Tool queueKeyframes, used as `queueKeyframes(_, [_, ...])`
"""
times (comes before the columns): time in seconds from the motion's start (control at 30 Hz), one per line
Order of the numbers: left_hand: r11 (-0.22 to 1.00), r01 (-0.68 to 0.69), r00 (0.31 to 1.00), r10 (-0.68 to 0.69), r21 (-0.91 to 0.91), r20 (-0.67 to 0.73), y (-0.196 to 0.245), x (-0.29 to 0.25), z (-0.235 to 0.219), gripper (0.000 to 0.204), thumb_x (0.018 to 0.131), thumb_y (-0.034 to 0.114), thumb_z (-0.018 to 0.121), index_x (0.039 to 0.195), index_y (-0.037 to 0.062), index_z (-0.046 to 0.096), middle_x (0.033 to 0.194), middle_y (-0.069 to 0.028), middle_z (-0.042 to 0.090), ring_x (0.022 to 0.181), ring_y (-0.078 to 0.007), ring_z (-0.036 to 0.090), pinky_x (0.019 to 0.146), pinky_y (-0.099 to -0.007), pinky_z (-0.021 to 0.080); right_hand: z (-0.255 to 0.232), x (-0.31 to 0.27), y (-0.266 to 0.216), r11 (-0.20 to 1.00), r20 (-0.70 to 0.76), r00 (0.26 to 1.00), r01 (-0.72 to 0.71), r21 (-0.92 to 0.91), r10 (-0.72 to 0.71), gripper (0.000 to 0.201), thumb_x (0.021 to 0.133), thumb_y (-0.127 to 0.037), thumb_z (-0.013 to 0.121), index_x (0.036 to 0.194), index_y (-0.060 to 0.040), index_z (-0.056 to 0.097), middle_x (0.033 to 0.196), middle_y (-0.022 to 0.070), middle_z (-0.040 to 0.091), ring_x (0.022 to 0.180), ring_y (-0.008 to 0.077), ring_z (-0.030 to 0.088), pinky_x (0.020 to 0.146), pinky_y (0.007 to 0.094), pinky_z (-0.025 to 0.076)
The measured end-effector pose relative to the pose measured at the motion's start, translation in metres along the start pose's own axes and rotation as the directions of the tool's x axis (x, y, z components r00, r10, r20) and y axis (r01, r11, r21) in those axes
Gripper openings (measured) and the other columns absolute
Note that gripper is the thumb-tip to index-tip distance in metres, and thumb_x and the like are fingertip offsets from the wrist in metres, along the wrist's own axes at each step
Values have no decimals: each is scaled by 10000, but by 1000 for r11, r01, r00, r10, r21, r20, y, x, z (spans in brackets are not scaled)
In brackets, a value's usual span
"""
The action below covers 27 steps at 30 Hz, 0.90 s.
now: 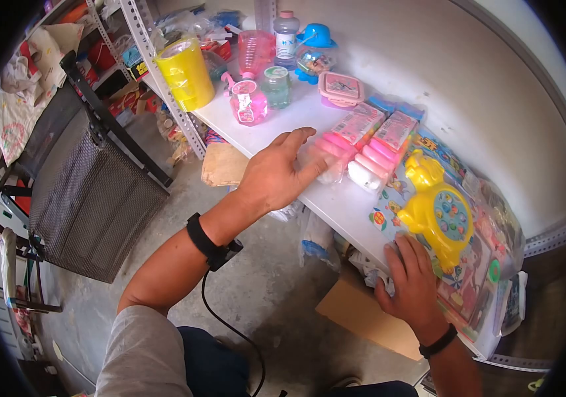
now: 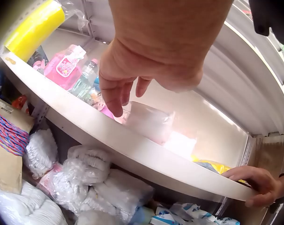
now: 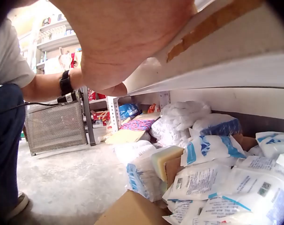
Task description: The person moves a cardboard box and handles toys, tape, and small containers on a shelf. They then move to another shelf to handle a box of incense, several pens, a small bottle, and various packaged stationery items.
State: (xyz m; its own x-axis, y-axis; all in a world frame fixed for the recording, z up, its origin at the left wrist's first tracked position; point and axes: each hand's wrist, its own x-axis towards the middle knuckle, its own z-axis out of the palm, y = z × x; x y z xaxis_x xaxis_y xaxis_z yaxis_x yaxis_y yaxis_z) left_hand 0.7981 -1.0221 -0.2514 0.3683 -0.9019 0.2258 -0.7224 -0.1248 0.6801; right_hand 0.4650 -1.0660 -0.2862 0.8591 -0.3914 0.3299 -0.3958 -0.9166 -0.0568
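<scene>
My left hand (image 1: 279, 172) reaches over the white shelf (image 1: 326, 205), fingers loosely bent and thumb stretched out. Its thumb overlaps the near end of a clear-wrapped pack (image 1: 337, 147) of pink pieces. A second wrapped pack (image 1: 381, 155), pink with a white end, lies beside that one. In the left wrist view, the left fingers (image 2: 115, 104) hang beside the wrapped pack (image 2: 149, 123). My right hand (image 1: 410, 278) rests on the shelf's front edge, fingers on top and thumb lower. Close to it lies a yellow toy fishing game (image 1: 422, 218) on a printed card.
Farther along the shelf stand yellow tape rolls (image 1: 187, 74), a pink bottle (image 1: 248, 102), a green jar (image 1: 276, 87) and a pink lidded box (image 1: 341, 89). White plastic packages (image 3: 217, 178) and a cardboard box (image 1: 362, 311) sit below. A mesh chair (image 1: 91, 192) stands left.
</scene>
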Motion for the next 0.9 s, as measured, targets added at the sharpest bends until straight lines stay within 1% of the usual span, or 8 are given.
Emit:
queueKeyframes(0.2, [954,-180,978,199,241,-56,0,-5,16,765,797,454,804,1411,89,532,1281,-195,625,1121,-389,649,953,-462,539,-3,1,-1,1000,11,1000,-5,1,5,561,773,-207,719,1273,13,591,1380,249,525,1300,429,494,1114,540,393])
queueKeyframes(0.3, [967,-190,981,193,171,-1,-10,9,24,714,797,399,802,1388,90,548,1283,-192,619,1163,-392,623,979,-456,528,-1,1,-1,1000,8,1000,-3,1,3,559,774,-209,719,1272,12,592,1377,248,527,1303,428,492,1116,541,389])
queueKeyframes(0.4, [907,-324,933,354,270,-70,-13,36,35,667,799,339,786,1376,94,557,1277,-188,623,1195,-379,607,1013,-438,511,0,0,-1,1000,6,1000,-6,0,6,557,777,-214,722,1269,12,594,1375,246,529,1302,428,494,1116,544,391])
queueKeyframes(0.5, [940,-196,980,197,279,26,-3,53,37,643,803,276,767,1385,104,556,1342,-207,590,1222,-390,585,1039,-452,492,2,-1,1,1000,-5,1000,1,5,-1,558,781,-223,727,1271,10,595,1375,247,531,1294,429,505,1110,548,402])
queueKeyframes(0.67, [784,-380,869,485,491,-101,22,19,19,611,798,186,747,1371,84,560,1473,-250,477,1308,-431,512,1079,-493,454,1,-7,4,1000,-50,999,12,13,-11,559,792,-237,734,1279,0,597,1366,253,534,1279,434,521,1103,542,422])
queueKeyframes(0.77, [850,-499,865,502,170,26,59,-31,-7,520,819,170,744,1303,48,598,1354,-218,583,1214,-402,590,1009,-459,510,-8,-4,3,998,-26,1000,0,63,2,539,805,-240,732,1277,-12,602,1371,252,533,1290,431,518,1111,535,419])
queueKeyframes(0.83, [901,-428,882,434,-76,185,79,-78,-18,399,871,218,741,1223,60,637,1163,-186,678,1074,-375,664,891,-424,568,-8,-4,4,998,-42,999,7,66,-4,538,812,-243,728,1284,-19,600,1374,252,533,1295,427,517,1114,532,418])
queueKeyframes(0.9, [907,-389,738,413,-164,534,92,-121,-32,370,923,344,709,1216,127,648,1139,-124,712,1016,-349,693,873,-445,559,-16,-11,2,993,-26,997,68,93,-66,546,823,-252,724,1301,-24,592,1388,250,527,1298,426,515,1114,537,414])
